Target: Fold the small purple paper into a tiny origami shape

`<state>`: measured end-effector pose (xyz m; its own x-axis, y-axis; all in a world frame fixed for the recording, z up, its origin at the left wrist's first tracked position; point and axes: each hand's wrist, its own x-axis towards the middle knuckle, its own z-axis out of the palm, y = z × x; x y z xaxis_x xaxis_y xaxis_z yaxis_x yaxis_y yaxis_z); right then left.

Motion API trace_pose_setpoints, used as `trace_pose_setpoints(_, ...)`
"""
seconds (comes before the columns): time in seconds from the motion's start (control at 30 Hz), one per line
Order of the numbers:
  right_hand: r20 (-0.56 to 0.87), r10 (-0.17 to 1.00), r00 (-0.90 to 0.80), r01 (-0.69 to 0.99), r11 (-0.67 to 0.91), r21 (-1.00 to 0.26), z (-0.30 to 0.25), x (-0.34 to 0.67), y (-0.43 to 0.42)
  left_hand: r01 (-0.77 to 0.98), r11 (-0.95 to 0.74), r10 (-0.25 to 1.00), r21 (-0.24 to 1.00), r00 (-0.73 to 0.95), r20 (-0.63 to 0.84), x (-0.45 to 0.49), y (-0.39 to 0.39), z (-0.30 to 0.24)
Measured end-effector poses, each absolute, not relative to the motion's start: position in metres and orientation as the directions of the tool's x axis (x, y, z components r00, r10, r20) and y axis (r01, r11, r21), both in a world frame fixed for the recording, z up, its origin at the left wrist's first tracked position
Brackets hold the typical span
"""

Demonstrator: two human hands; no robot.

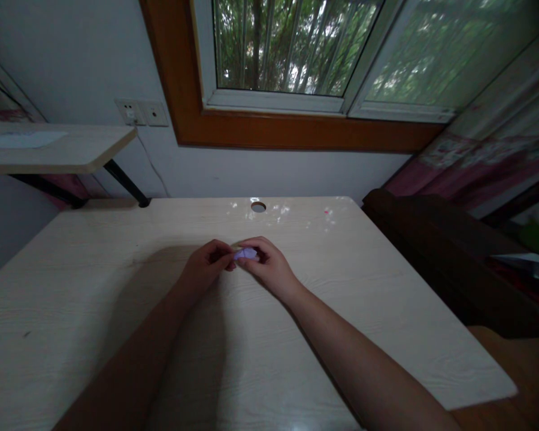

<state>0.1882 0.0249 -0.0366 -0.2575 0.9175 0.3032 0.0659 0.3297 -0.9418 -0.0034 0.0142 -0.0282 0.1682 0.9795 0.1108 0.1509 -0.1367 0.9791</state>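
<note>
A small piece of folded light-purple paper (246,254) is held between my two hands, just over the middle of the table. My right hand (269,263) is closed around its right side, thumb in front and fingers behind. At its left end, my left hand (208,262) pinches the edge between thumb and fingertips. Fingers cover both ends of the paper, so its full shape is hidden.
The pale wood-grain table (269,359) has a round cable hole (258,206) near its back edge. A raised shelf (72,149) on black legs stands at the back left. Beyond the right edge is a dark brown piece of furniture (422,257).
</note>
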Motion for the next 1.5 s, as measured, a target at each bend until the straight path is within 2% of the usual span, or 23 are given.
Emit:
trace_pose_setpoints(0.17,0.157,0.961,-0.228,-0.199,0.112,-0.973,-0.038,0.185,0.026,0.066,-0.131,0.983,0.989,0.14,0.121,-0.003,0.016,-0.033)
trace_pose_setpoints(0.33,0.096,0.964,-0.249,-0.269,0.026,-0.963,-0.038,0.186,0.029,0.014,-0.121,0.978,0.993,0.175,0.116,-0.003,0.019,-0.039)
trace_pose_setpoints(0.7,0.15,0.966,-0.21,-0.335,0.073,-0.939,-0.037,0.185,0.028,-0.102,-0.153,0.948,0.983,0.265,0.175,-0.002,0.018,-0.039)
trace_pose_setpoints(0.83,0.072,0.968,-0.242,-0.313,-0.008,-0.95,-0.039,0.185,0.028,-0.112,-0.152,0.94,0.982,0.291,0.178,-0.002,0.017,-0.039)
trace_pose_setpoints(1.17,0.017,0.961,-0.277,-0.315,-0.074,-0.946,-0.042,0.185,0.03,-0.077,-0.113,0.94,0.991,0.316,0.132,-0.004,0.014,-0.036)
trace_pose_setpoints(1.5,0.016,0.953,-0.301,-0.285,-0.074,-0.956,-0.043,0.186,0.03,0.077,-0.13,0.972,0.989,0.207,0.111,-0.004,0.014,-0.024)
